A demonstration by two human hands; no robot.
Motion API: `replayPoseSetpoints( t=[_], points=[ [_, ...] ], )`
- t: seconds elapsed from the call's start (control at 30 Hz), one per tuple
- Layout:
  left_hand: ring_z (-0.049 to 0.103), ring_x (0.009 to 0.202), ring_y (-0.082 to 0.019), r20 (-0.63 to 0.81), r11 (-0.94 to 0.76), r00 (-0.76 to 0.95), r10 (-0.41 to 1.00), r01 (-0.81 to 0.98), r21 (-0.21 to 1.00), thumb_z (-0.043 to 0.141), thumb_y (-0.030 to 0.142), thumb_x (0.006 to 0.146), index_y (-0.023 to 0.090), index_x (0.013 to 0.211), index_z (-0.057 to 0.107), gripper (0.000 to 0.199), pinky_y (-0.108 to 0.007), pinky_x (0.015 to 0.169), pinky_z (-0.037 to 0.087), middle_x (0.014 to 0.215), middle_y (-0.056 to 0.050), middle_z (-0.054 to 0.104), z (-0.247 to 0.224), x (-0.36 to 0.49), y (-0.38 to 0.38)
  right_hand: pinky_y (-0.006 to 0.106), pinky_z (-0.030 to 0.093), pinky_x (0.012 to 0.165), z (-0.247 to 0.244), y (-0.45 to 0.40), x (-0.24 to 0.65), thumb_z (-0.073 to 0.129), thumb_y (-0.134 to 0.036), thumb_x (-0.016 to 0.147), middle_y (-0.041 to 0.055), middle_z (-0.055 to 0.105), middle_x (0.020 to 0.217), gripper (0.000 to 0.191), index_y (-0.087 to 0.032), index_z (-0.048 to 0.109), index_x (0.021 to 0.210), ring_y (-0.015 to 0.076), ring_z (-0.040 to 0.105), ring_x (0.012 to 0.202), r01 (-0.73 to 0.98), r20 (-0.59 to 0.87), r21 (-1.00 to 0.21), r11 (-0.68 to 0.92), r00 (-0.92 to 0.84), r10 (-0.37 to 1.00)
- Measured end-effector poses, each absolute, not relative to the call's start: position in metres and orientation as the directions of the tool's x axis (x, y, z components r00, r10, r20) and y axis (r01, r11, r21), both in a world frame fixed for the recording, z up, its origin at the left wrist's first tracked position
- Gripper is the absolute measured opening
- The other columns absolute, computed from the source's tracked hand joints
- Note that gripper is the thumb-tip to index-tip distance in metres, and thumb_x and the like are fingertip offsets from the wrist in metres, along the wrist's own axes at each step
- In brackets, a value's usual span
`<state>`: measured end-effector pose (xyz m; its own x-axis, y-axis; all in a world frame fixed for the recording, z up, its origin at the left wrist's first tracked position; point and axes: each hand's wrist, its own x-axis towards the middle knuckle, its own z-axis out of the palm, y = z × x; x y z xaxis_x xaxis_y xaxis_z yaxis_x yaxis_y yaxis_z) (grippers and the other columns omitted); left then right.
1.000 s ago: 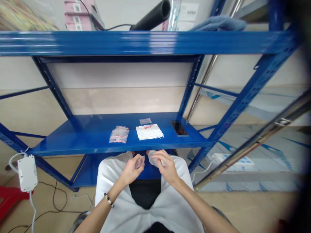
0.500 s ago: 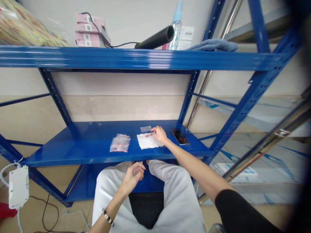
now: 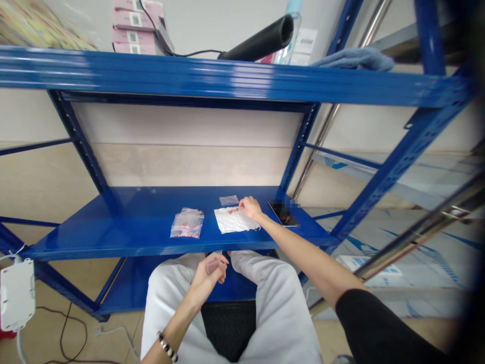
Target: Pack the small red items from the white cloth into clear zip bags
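My left hand is closed on a small clear bag above my lap, in front of the shelf edge. My right hand pinches at small reddish pieces on a crumpled white sheet; whether a piece is between the fingertips is too small to tell. Just behind the sheet lies an empty-looking clear bag. Left of the sheet, a stack of clear zip bags holds small coloured pieces.
A phone lies right of my right hand on the blue shelf. The upper shelf beam crosses above, with pink boxes, a black tube and a blue cloth on that level.
The camera view has shifted slightly, so the upper shelf sits higher in the picture. My right hand stays at the reddish pieces, and my left hand still holds the bag.
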<state>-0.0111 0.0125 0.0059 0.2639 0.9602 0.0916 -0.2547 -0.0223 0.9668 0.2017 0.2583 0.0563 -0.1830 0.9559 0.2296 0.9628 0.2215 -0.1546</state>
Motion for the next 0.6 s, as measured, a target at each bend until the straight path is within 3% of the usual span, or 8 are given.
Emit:
replayPoseSetpoints(
  t=[0.27, 0.6],
  points=[
    [0.053, 0.051, -0.011, 0.089, 0.014, 0.267, 0.96, -0.363, 0.932, 0.07, 0.051, 0.078, 0.016, 0.111, 0.054, 0.051, -0.024, 0.052, 0.042, 0.067, 0.0, 0.058, 0.004, -0.013, 0.019, 0.024, 0.046, 0.079, 0.054, 0.25, 0.204, 0.062, -0.02, 0.083, 0.0093, 0.073, 0.089, 0.015, -0.02, 0.077, 0.083, 0.0191, 0.065, 0.084, 0.964, 0.261, -0.201, 0.174, -0.119, 0.958],
    [0.054, 0.054, -0.011, 0.093, 0.006, 0.278, 0.956, -0.335, 0.942, 0.07, 0.055, 0.077, 0.015, 0.108, 0.055, 0.053, -0.023, 0.053, 0.042, 0.068, -0.001, 0.059, 0.009, -0.016, 0.014, 0.021, 0.045, 0.078, 0.079, 0.21, 0.218, 0.056, -0.024, 0.088, 0.0057, 0.074, 0.095, 0.019, -0.022, 0.075, 0.092, 0.0161, 0.066, 0.089, 0.93, 0.362, -0.264, 0.255, -0.149, 0.92]
  ],
)
